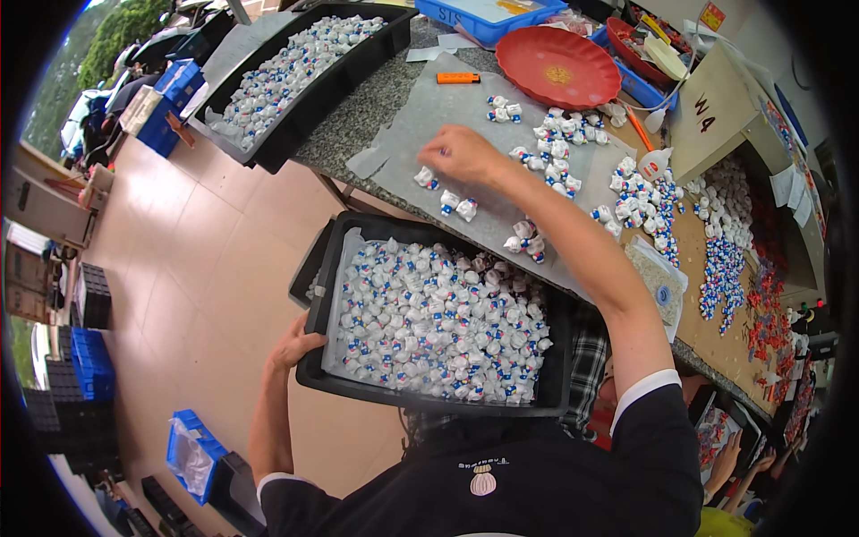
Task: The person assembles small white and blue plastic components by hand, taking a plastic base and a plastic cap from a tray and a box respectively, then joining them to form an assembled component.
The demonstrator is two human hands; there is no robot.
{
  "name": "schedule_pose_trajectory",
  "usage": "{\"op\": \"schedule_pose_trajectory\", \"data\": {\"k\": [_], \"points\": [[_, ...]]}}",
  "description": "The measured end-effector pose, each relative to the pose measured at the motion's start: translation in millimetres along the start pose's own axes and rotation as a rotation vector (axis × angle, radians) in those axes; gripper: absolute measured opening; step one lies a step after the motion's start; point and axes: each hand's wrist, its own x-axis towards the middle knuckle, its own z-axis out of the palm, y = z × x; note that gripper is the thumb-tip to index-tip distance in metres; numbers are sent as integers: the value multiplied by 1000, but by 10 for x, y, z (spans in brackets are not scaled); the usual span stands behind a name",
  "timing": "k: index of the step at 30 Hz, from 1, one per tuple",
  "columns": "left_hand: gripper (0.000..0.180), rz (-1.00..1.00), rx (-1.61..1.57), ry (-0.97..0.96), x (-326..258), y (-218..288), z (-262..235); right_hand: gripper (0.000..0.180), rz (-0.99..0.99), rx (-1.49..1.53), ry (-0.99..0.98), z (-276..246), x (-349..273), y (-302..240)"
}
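A black plastic tray (309,371) lined with clear film rests at my lap, full of small white figurines (429,313) with blue and red-yellow touches. My left hand (295,345) grips its left rim, thumb over the edge. Above the grey paper (403,134) on the worktable, my right hand (461,154) is closed with fingertips pinched together; a bluish speck shows at them, too small to name. Just below that hand lies a loose figurine (427,179), with a pair of figurines (458,207) close by. Another small cluster (526,240) sits nearer the tray.
A second full black tray (268,148) stands at the table's far left. Beyond the paper are an orange lighter (458,79), a red scalloped plate (557,67) and a blue tray (488,20). More figurines (644,201) spread rightward, near a white bottle (654,163) and wooden box (716,107).
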Motion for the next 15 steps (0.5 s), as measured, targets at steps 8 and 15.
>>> {"op": "schedule_pose_trajectory", "data": {"k": [8, 15], "points": [[68, -11, -110, -17, -79, -115, -34, 33, 261, -73, -69, -568, -132, -216], [65, -7, -10, -3, 52, -86, -43, 44, 426, -402, 85, -527, -32, 618]]}}
